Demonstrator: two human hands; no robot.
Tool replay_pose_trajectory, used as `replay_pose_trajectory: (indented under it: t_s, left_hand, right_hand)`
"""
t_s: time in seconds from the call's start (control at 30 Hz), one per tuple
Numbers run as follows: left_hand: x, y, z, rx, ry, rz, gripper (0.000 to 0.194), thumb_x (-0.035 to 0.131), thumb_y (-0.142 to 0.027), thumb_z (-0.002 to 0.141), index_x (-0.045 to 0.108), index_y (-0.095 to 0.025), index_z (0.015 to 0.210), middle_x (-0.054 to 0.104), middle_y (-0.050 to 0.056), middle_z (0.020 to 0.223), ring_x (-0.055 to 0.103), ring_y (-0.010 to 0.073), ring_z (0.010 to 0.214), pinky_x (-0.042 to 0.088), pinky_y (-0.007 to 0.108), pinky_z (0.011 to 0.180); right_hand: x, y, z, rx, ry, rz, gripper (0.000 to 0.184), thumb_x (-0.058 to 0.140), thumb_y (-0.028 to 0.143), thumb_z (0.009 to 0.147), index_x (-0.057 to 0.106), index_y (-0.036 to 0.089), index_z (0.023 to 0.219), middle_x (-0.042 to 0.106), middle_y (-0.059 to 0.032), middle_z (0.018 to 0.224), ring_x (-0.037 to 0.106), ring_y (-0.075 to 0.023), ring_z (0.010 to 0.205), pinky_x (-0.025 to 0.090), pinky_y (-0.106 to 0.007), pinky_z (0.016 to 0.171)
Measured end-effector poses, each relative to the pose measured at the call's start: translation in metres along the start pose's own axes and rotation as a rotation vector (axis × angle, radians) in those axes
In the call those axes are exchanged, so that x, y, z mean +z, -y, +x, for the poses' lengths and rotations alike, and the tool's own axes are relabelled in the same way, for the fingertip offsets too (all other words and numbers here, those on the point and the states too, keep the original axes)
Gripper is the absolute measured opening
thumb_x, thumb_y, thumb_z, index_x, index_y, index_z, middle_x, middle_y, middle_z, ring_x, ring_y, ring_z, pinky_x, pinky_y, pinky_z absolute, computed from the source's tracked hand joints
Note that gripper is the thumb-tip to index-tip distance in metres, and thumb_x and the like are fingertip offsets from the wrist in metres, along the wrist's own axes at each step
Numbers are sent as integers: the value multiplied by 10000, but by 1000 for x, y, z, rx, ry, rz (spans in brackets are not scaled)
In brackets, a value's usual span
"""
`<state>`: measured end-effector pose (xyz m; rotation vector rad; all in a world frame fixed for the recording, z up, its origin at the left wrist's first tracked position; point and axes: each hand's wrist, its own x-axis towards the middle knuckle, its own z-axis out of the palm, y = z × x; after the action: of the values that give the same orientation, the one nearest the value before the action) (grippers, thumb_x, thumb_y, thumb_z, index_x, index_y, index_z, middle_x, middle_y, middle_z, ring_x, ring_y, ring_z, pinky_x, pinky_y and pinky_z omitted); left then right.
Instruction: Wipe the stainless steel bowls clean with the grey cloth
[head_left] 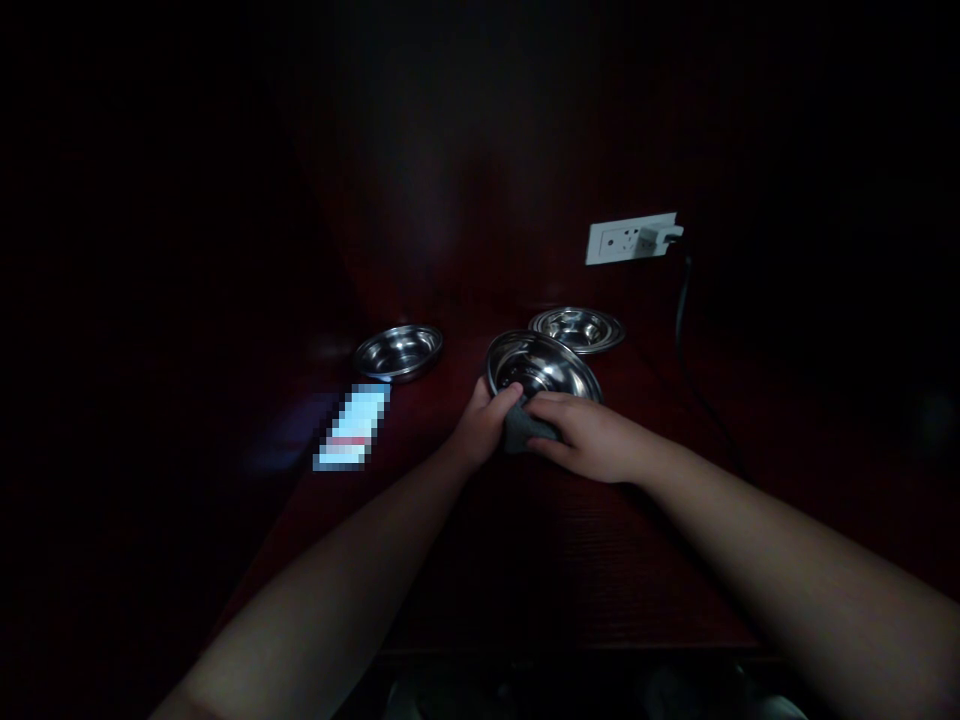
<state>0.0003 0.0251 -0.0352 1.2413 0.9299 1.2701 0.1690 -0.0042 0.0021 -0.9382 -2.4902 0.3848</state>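
Observation:
A shiny metal bowl point(544, 362) is tilted toward me above the dark red table. My left hand point(484, 425) grips its left rim, thumb over the edge on the inside and the other fingers hidden behind. In my right hand point(589, 435) a dark grey cloth point(525, 432) is pinched at the bowl's near rim. Behind the held bowl, to the right, stands a wide-rimmed metal dish point(577, 328). Another shallow metal dish point(399, 352) rests further left, apart from both hands.
A lit phone point(352, 425), its screen blurred out, lies near the left edge of the table point(465, 560). On the back wall is a white socket panel point(631, 240) with a plug in it. A dark cable point(682, 310) hangs down at the right. The surroundings are very dark.

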Motion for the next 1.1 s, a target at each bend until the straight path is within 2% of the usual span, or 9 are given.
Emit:
replay_pose_trajectory:
  t_s: [0.5, 0.63, 0.77, 1.1]
  left_hand:
    - [0, 2, 2, -5, -23, -25, 463, 641, -413, 779, 553, -194, 1178, 637, 62, 1120, 573, 215, 1043, 410, 343, 947]
    - [1, 0, 3, -39, -50, -145, 421, 654, -435, 760, 589, -190, 1096, 658, 42, 1002, 600, 188, 923, 442, 317, 863]
    - [1, 1, 5, -73, -42, -276, 469, 675, -456, 736, 582, -196, 1115, 657, 30, 929, 609, 176, 836, 464, 315, 786]
    - [1, 1, 5, -114, 10, -313, 528, 686, -487, 742, 568, -199, 1168, 675, 66, 1039, 639, 206, 913, 487, 329, 801]
  right_hand:
    - [-1, 0, 0, -4, -18, -1, 115, 582, 251, 849, 584, 172, 934, 626, -82, 954, 570, -212, 912, 454, -350, 825]
    - [-2, 0, 0, -28, -30, -6, 129, 584, 256, 851, 602, 171, 945, 638, -87, 953, 576, -216, 921, 453, -359, 832]
    - [-2, 0, 0, -23, -43, -25, 127, 584, 251, 853, 617, 172, 947, 643, -89, 956, 581, -214, 919, 452, -364, 831]
    - [-2, 1, 1, -4, -25, -38, 94, 565, 226, 861, 606, 166, 921, 634, -92, 947, 582, -211, 907, 459, -363, 829]
